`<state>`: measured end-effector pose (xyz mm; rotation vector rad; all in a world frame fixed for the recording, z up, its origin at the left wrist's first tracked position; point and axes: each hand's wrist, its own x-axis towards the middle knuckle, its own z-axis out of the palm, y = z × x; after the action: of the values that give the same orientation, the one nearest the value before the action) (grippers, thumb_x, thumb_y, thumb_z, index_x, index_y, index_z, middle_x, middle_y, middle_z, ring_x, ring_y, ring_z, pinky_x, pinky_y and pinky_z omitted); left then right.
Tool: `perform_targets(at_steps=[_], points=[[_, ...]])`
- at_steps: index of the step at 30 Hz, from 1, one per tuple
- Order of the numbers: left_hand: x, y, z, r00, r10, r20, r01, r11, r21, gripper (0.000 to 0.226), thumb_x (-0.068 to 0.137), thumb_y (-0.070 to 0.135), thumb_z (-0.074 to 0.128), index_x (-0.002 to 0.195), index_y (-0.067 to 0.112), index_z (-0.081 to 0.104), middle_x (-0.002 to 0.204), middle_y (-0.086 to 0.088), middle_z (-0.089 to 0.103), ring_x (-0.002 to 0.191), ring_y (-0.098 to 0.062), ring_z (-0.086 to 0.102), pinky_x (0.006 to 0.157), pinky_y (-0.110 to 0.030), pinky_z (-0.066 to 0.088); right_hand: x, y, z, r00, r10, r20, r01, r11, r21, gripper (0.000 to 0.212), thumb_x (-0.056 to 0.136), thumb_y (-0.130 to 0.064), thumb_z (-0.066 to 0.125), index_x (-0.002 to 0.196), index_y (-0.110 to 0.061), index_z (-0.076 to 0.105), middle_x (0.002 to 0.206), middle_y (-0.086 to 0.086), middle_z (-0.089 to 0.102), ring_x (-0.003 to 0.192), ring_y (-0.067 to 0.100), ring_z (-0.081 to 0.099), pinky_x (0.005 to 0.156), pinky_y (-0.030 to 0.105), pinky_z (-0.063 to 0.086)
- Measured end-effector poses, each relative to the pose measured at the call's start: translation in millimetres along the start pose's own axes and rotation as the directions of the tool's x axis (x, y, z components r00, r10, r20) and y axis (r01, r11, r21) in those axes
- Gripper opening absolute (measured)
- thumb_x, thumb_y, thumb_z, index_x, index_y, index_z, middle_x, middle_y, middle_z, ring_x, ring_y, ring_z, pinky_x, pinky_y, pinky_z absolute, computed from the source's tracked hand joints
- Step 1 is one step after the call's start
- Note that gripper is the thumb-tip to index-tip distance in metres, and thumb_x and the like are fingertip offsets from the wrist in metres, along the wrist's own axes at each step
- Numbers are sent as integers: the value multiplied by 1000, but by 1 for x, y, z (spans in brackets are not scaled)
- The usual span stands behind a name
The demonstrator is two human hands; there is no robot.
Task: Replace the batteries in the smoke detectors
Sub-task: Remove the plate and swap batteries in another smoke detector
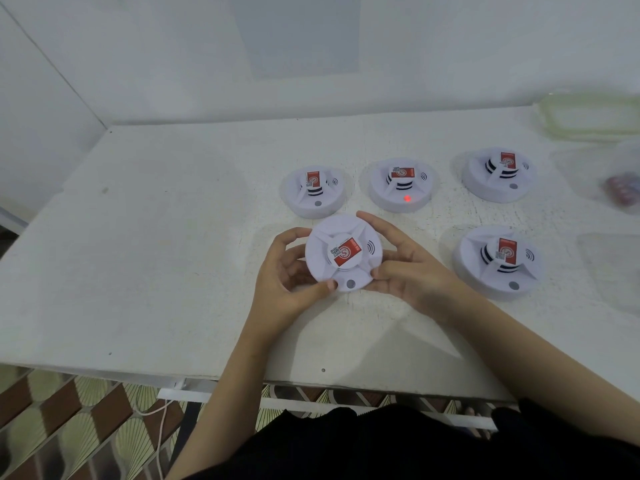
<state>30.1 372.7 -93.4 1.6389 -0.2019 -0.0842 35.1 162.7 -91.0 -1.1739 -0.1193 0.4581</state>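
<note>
A round white smoke detector [332,233] with a red label on its centre is held just above the white table [156,237]. My left hand [287,275] grips its left rim, thumb at the lower edge. My right hand [405,268] grips its right rim, fingers curled round the far side. Several more detectors rest on the table: one behind [313,194], one [400,185] showing a lit red light, one at the back right [498,174], one at the right [497,263].
A clear plastic container [588,116] stands at the back right corner. A blurred clear bag with reddish items [623,188] lies at the right edge. The table's front edge [138,370] runs above a patterned floor, where a white cable [161,431] hangs.
</note>
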Motion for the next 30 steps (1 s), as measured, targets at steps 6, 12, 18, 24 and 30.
perform_targets(at_steps=[6,12,18,24,30], points=[[0,-1,-1,1000,-25,-13,24,999,-35,67,70,25,76,127,8,46,112,-15,70,100,-38,66,88,-51,53,-1,-1,1,1000,3,-11,-3,1000,-4,71,74,5,50,131,-36,48,115,14,64,100,25,64,82,35,55],[0,-2,0,999,-25,-19,25,999,-22,65,70,25,75,127,9,47,112,-14,70,100,-37,67,89,-53,53,-1,0,1,1000,0,-9,0,1000,-10,71,74,6,51,132,-36,48,116,15,64,102,27,64,84,37,55],[1,-2,0,999,-26,-22,26,1000,-8,66,71,26,75,128,9,48,114,-13,70,102,-33,67,90,-51,54,-1,1,2,1000,-4,-30,3,1000,-15,71,73,5,51,131,-36,48,115,14,65,103,28,64,87,39,54],[1,-2,0,999,-34,-23,34,999,-7,64,72,28,74,129,13,49,114,-10,70,102,-33,67,90,-52,53,-1,2,2,999,2,-54,-4,999,-33,73,72,2,53,135,-34,45,111,14,66,102,27,63,93,43,52],[1,-2,0,1000,-24,-17,23,1000,-7,64,72,28,73,129,11,49,114,-10,70,103,-29,68,87,-46,56,-1,2,3,998,1,-63,-3,999,-34,73,72,3,53,136,-32,44,111,13,66,102,27,65,90,40,53]])
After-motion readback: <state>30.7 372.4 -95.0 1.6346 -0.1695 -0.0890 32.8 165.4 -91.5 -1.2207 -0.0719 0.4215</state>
